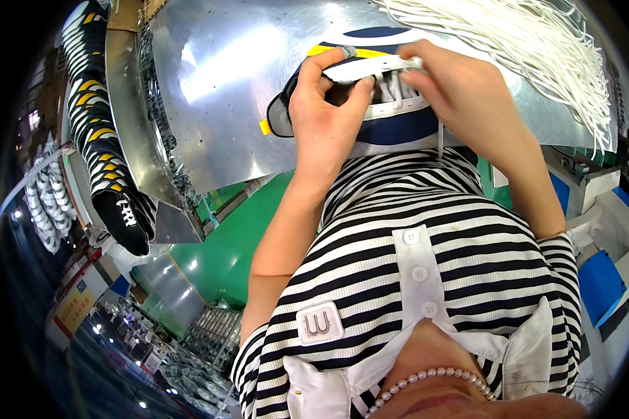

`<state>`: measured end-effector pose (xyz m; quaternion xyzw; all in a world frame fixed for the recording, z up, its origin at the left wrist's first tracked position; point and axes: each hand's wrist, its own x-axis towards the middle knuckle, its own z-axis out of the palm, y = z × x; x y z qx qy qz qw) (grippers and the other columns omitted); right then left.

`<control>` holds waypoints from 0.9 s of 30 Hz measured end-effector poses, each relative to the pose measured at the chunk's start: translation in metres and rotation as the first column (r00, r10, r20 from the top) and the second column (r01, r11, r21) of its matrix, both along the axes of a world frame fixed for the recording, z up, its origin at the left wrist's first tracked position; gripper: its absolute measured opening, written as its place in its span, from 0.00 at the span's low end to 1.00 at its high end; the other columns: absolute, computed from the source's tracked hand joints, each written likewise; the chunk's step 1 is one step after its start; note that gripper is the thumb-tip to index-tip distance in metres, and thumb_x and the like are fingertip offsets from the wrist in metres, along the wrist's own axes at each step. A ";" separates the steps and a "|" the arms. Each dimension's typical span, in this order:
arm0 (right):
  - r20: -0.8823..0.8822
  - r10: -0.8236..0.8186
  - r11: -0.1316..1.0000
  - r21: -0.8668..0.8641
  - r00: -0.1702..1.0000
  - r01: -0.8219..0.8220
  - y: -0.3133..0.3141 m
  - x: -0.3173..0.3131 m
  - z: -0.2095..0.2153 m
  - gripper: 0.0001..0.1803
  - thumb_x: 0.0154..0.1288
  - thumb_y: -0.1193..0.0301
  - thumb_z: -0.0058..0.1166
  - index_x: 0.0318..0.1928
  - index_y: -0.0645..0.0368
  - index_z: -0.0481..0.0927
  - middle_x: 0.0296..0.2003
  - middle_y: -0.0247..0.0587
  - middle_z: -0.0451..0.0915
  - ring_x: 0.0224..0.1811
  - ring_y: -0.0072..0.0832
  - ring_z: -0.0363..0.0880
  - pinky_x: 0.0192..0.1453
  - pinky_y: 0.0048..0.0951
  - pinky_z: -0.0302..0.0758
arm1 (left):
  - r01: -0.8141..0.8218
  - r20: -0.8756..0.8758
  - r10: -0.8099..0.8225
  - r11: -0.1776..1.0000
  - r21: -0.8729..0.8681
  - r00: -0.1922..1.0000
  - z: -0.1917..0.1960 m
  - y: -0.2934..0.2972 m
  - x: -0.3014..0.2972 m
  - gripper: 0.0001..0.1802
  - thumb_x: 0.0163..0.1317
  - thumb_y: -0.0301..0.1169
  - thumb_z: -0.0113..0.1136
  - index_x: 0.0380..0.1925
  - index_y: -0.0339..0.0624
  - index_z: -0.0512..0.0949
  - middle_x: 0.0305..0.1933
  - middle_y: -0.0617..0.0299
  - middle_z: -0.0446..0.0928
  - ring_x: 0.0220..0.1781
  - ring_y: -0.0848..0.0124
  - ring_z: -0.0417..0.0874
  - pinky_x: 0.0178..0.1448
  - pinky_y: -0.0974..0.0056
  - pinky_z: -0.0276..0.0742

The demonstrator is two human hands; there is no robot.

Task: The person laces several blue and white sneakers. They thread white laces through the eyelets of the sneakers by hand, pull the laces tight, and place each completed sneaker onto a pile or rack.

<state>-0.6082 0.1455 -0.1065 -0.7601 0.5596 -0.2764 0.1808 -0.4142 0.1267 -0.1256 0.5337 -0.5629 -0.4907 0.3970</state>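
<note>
A: Rack contents?
B: The rack (122,91) holds black-and-yellow shoes (101,133).
A: Workpiece location?
B: Navy shoe (391,126) on bench (223,77), gripped between left hand (325,115) and right hand (454,87), which pinches its white lace (377,66).

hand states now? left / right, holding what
Left hand: closed, thumb and fingers gripping the navy and white shoe at its lace area.
Right hand: closed, fingers pinching the white shoelace across the shoe's top.
</note>
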 end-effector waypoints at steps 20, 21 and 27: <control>0.285 -0.199 0.973 0.173 0.938 0.153 0.028 -0.018 -0.010 0.07 0.62 0.72 0.59 0.39 0.56 0.76 0.26 0.40 0.80 0.25 0.37 0.80 0.31 0.33 0.75 | 0.464 0.734 -0.113 0.835 -0.295 0.669 0.012 0.003 -0.013 0.13 0.52 0.32 0.71 0.35 0.40 0.79 0.33 0.54 0.81 0.38 0.57 0.82 0.44 0.57 0.74; 0.328 -0.132 0.954 0.299 0.935 0.030 0.033 -0.018 -0.006 0.08 0.62 0.71 0.60 0.40 0.56 0.75 0.22 0.40 0.79 0.24 0.37 0.80 0.29 0.32 0.74 | 0.428 0.689 -0.100 0.844 -0.324 0.718 0.007 -0.002 -0.013 0.13 0.53 0.32 0.70 0.35 0.40 0.79 0.33 0.54 0.81 0.38 0.56 0.82 0.43 0.57 0.74; 0.468 -0.164 0.938 0.346 0.868 -0.009 0.050 -0.025 0.009 0.09 0.65 0.68 0.60 0.40 0.59 0.84 0.22 0.35 0.79 0.21 0.19 0.74 0.28 0.25 0.70 | 0.346 0.578 0.048 0.760 -0.550 0.814 0.015 -0.010 -0.016 0.11 0.54 0.28 0.70 0.33 0.36 0.77 0.30 0.52 0.77 0.33 0.53 0.78 0.38 0.55 0.72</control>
